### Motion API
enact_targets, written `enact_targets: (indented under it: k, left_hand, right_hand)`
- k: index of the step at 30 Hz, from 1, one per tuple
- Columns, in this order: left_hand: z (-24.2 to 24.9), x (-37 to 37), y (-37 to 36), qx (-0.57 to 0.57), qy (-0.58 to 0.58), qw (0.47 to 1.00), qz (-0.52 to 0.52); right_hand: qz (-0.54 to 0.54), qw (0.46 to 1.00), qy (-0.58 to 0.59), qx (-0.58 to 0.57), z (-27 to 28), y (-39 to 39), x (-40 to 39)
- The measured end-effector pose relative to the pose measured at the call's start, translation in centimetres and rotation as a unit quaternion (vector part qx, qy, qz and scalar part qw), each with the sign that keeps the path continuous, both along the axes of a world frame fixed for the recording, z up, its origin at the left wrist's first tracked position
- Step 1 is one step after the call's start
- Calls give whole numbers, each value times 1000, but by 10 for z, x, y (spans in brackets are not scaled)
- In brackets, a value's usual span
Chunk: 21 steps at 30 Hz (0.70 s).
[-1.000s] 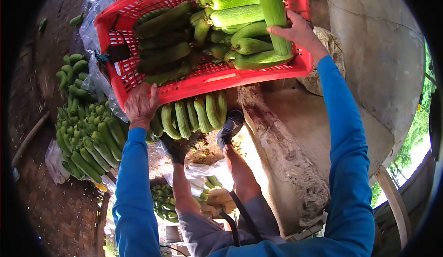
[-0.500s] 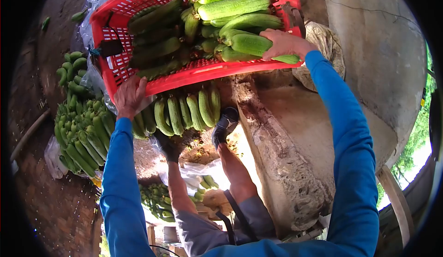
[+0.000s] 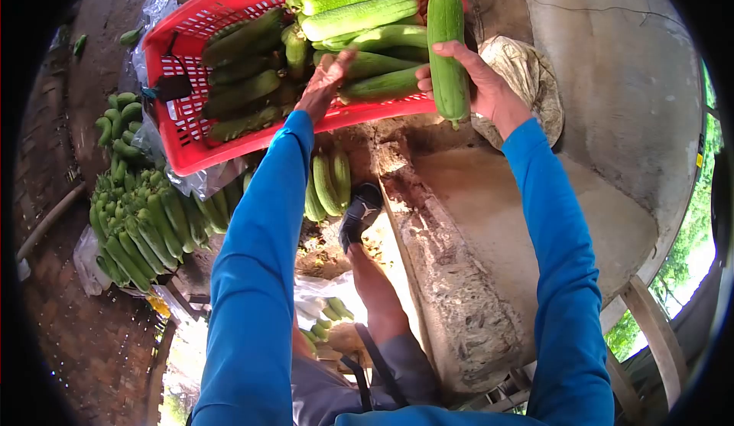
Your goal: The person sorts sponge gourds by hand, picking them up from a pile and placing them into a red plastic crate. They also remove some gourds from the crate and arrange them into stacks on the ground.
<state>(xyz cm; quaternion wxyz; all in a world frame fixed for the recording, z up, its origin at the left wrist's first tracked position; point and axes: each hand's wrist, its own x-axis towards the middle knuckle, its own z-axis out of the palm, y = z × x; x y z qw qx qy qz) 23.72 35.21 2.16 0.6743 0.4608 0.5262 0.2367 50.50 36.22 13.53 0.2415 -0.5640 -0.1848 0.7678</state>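
Observation:
My right hand (image 3: 489, 86) is wrapped around a green luffa gourd (image 3: 446, 24), held lengthwise up the view at the right end of the red plastic crate (image 3: 191, 158). The thumb lies across the front of the gourd. Over the crate's near rim, my left hand (image 3: 327, 86) is open with its fingers stretched out, close to the gourds and holding nothing. Inside the crate, luffa gourds (image 3: 359, 17) lie in stacked rows, bright green on the right and shaded on the left.
More gourds (image 3: 145, 227) are piled on the left, and others (image 3: 329, 181) lie below the crate by my shoe (image 3: 361, 212). Clear plastic sheeting (image 3: 153, 13) edges the crate. A pale sack (image 3: 527, 82) rests on the right, beside a rough concrete ledge (image 3: 451, 273).
My right hand has lifted a gourd from the crate and turned it lengthwise. My left hand has left the crate's left rim and moved right, over the gourds. The crate appears slightly shifted left.

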Motion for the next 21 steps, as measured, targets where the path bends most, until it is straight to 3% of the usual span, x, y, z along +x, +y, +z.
enact_targets:
  k: [1, 2, 4, 6, 9, 11, 13, 14, 15, 16, 17, 18, 19, 21]
  left_hand:
    - [-1, 8, 2, -79, -23, 996, 42]
    - [0, 6, 4, -152, 39, 986, 59]
    - [2, 4, 0, -130, 22, 989, 63]
    - [13, 8, -3, -87, -14, 994, 72]
    - [43, 35, 9, -150, -9, 989, 3]
    - [49, 44, 10, -126, -12, 992, 10]
    - [43, 48, 25, -6, -47, 995, -88]
    - [46, 48, 32, -82, -66, 988, -115]
    - [55, 52, 27, -119, -79, 988, -52]
    - [56, 50, 25, -112, -63, 989, -67]
    - [25, 48, 20, -74, -115, 989, -64]
    - [6, 47, 18, -91, -145, 983, -63]
    - [-11, 47, 17, -109, -175, 977, -61]
    - [36, 61, 21, -186, -124, 975, 13]
  right_hand:
    - [1, 1000, 0, -3, 0, -7, 4]
    - [-29, 998, 36, -46, -1, -14, 8]
    - [-64, 984, 128, -103, -12, -22, 15]
    - [-68, 983, 130, -111, -10, -35, 18]
    - [-60, 980, 128, -142, -15, -41, 25]
    - [-56, 984, 133, -108, -14, -43, 21]
    - [-51, 986, 113, -112, -17, -46, 24]
    - [-46, 987, 96, -116, -18, -49, 24]
    - [-65, 987, 101, -111, -16, -53, 22]
    - [-68, 981, 141, -116, -19, -54, 23]
    - [-93, 976, 150, -124, -19, -56, 21]
    - [-89, 965, 202, -144, -22, -53, 18]
    - [-90, 965, 182, -167, -23, -49, 14]
    - [-89, 967, 179, -158, -8, -46, -4]
